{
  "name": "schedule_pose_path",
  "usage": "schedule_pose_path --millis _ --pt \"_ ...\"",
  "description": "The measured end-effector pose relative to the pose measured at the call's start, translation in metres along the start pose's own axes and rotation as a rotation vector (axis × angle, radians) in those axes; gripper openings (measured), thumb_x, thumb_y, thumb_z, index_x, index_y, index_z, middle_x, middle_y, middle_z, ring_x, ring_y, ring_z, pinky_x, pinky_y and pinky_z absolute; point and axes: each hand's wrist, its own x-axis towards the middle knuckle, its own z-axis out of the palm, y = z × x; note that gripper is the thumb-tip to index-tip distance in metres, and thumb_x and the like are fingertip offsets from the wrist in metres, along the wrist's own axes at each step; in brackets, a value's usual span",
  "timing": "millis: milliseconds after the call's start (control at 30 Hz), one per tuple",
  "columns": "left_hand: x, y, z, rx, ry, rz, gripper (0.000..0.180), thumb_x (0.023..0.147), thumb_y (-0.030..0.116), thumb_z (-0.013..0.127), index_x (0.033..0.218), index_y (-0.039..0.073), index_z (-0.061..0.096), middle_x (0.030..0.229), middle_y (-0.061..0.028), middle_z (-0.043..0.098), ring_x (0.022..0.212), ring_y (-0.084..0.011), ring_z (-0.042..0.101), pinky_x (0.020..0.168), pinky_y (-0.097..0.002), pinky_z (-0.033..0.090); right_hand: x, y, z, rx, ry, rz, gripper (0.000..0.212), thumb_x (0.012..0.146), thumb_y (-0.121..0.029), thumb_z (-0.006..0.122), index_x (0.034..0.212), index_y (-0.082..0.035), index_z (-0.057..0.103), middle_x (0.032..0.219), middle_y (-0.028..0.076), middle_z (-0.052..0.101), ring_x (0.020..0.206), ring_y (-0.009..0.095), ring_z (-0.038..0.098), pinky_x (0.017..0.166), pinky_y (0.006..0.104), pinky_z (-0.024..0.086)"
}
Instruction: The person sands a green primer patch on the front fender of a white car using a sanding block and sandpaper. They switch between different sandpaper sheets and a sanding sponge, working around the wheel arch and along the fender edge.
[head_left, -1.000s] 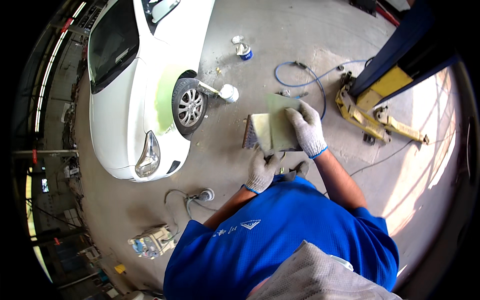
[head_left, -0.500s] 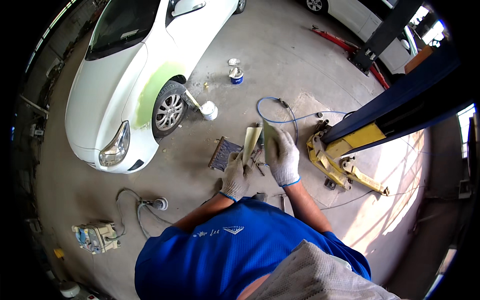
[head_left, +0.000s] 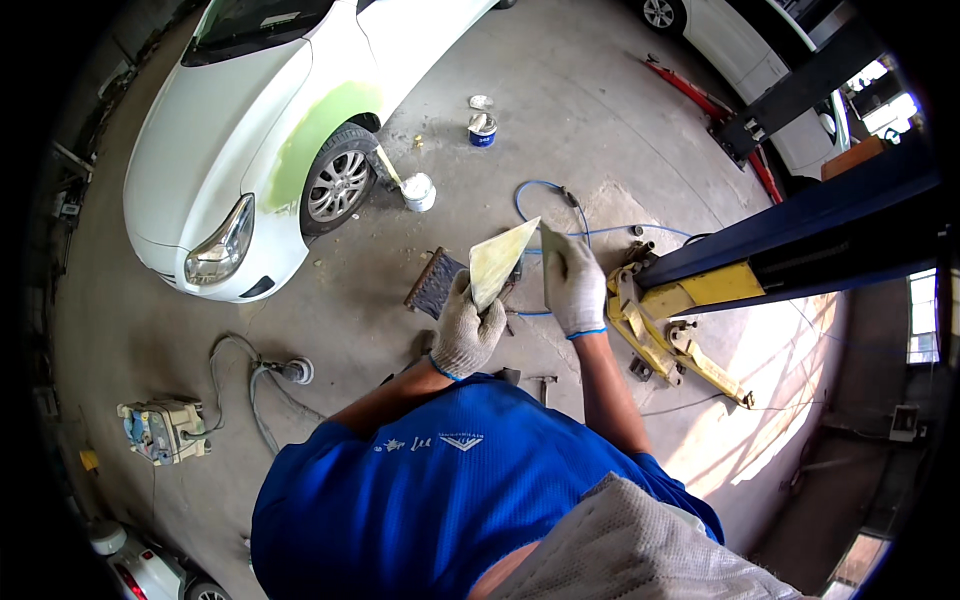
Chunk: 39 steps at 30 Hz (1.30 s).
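My gloved left hand (head_left: 464, 335) is closed on the narrow end of a putty spreader (head_left: 500, 262), a flat pale yellow plate whose broad face shows, with greenish smears on it. Close on its right, my gloved right hand (head_left: 577, 288) grips a second thin grey-green spreader (head_left: 550, 256), seen nearly edge-on. The corner of the left spreader meets or nearly meets the top of the right one; which, I cannot tell. Both hands are in front of my body, above the floor. The right fingertips are partly hidden.
Ahead on the left stands a white car (head_left: 215, 150) with a light green patch (head_left: 305, 145) around its front wheel. An open white tub (head_left: 419, 193) and blue tin (head_left: 482, 131) stand nearby. A yellow-footed lift post (head_left: 700, 290), blue hose (head_left: 540, 184) and sander (head_left: 297, 370) are around me.
The left spreader has turned so its broad face shows and its corner points toward the right spreader. My view has shifted slightly; both hands keep their hold.
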Motion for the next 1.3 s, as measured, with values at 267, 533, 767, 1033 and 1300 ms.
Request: schedule_pose_path --millis 267,533,767,1033,1300 --pt "-0.016 -0.027 0.01 -0.031 -0.255 -0.215 0.035 0.081 0.005 0.062 0.115 -0.004 0.06 0.111 -0.0245 0.06 0.097 -0.0441 0.061 0.083 -0.0468 0.05 -0.005 -0.015 -0.017 0.838 0.048 0.663 0.029 0.096 -0.019 0.059 0.115 0.002 0.065 0.104 0.005 0.068 0.092 0.012 0.061 0.084 0.0267 0.05" --pt "-0.02 -0.025 0.011 -0.09 -0.311 -0.148 0.033 0.085 0.003 0.063 0.119 0.002 0.064 0.115 -0.0169 0.064 0.11 -0.0307 0.062 0.091 -0.0397 0.05 -0.012 0.001 -0.014 0.903 -0.051 0.585 0.026 0.095 -0.015 0.059 0.114 0.002 0.066 0.098 0.003 0.069 0.088 0.011 0.063 0.081 0.0273 0.051" --pt "-0.025 -0.022 0.008 -0.033 -0.312 -0.172 0.033 0.083 0.002 0.06 0.116 0.0 0.064 0.115 -0.0232 0.062 0.105 -0.0401 0.061 0.088 -0.0445 0.05 -0.006 -0.016 -0.017 0.929 0.001 0.596 0.023 0.097 -0.015 0.058 0.111 0.002 0.065 0.099 0.005 0.068 0.086 0.012 0.061 0.08 0.0273 0.051" --pt "-0.02 -0.02 0.001 0.044 -0.137 -0.056 0.032 0.083 0.004 0.063 0.114 -0.003 0.065 0.107 -0.0228 0.065 0.095 -0.0403 0.065 0.084 -0.043 0.052 -0.002 0.002 -0.02 0.679 0.121 0.449 0.025 0.096 -0.009 0.057 0.115 0.004 0.066 0.099 0.007 0.071 0.089 0.013 0.062 0.082 0.0292 0.052" --pt "-0.003 -0.008 -0.003 0.338 -0.25 -0.09 0.038 0.083 0.006 0.056 0.119 -0.004 0.057 0.11 -0.0268 0.057 0.099 -0.0473 0.059 0.088 -0.0499 0.048 -0.016 -0.063 -0.011 0.072 0.129 -0.034 0.04 0.089 -0.006 0.059 0.129 -0.007 0.059 0.102 0.019 0.065 0.094 0.038 0.066 0.08 0.0435 0.055"
